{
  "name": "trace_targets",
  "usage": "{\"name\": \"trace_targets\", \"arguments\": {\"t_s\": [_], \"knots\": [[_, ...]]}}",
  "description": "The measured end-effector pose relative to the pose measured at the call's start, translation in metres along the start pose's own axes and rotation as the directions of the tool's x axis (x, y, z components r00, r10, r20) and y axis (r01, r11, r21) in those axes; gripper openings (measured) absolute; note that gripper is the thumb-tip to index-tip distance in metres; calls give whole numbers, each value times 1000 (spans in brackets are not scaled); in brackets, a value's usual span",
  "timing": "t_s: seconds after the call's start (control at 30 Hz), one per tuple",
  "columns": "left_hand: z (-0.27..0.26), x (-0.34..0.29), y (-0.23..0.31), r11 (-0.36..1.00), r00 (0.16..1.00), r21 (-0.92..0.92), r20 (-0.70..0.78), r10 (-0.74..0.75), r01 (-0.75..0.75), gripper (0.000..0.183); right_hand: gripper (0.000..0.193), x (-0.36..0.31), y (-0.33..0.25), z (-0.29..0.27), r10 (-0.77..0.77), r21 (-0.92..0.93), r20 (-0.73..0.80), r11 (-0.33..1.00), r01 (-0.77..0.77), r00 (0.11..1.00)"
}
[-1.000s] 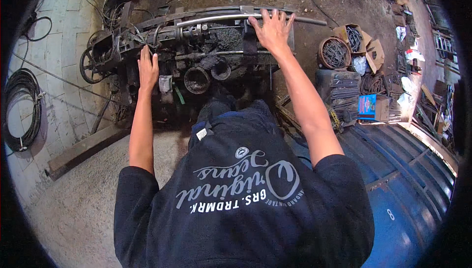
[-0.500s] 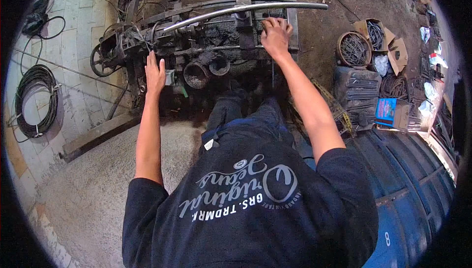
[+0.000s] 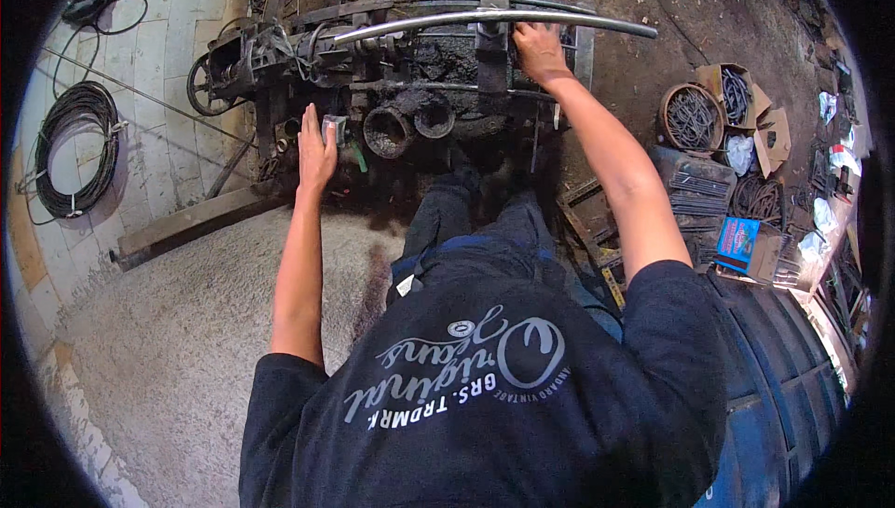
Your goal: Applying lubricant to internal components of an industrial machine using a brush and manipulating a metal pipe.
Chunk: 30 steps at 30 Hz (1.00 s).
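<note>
A long, dirty dark machine (image 3: 373, 87) with rails and black greasy grime lies across the far side before me. Over its top runs a smooth, slightly bowed metal rod (image 3: 578, 19). My right hand (image 3: 543, 56) reaches down at the machine's right end, just under the rod. Its fingers curl inward; the tips and whatever they grip are hidden. My left hand (image 3: 318, 156) hovers open on the near left side, fingers straight and together, thumb raised. It is close beside a small grey box (image 3: 335, 126) on the machine and holds nothing.
Two round pipe openings (image 3: 388, 131) face me below the machine. To the right stand a round basket of metal pieces (image 3: 691, 117), an open carton (image 3: 730, 98), bundled rods (image 3: 695, 182) and a blue box (image 3: 738, 243). A black cable coil (image 3: 76, 149) lies left; a beam (image 3: 186, 226) crosses the floor.
The whole view has shifted a little. My left hand has drawn back toward me, beside the grey box. My right hand has moved slightly farther in under the rod, its fingers more curled.
</note>
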<state>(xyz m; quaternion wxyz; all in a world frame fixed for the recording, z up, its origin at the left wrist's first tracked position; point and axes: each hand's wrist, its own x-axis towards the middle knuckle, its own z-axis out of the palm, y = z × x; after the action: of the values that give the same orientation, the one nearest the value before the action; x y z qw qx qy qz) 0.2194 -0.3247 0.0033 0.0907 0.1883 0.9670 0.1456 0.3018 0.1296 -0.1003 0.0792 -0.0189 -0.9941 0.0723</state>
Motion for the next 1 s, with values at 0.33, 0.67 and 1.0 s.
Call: {"name": "trace_targets", "arguments": {"t_s": [0.33,0.67,1.0], "knots": [[12,-7,-10,999,1000,-51,-12,-12,11,61,19,2,-3,-2,-14,-30,-3,999,14,1000],[11,-9,-12,998,998,-59,-57,17,-20,62,14,-26,27,-11,-49,-78,19,996,50,999],[18,13,10,997,999,-69,-27,18,-20,64,11,-116,46,-48,287,-110,215,957,-269,934]]}}
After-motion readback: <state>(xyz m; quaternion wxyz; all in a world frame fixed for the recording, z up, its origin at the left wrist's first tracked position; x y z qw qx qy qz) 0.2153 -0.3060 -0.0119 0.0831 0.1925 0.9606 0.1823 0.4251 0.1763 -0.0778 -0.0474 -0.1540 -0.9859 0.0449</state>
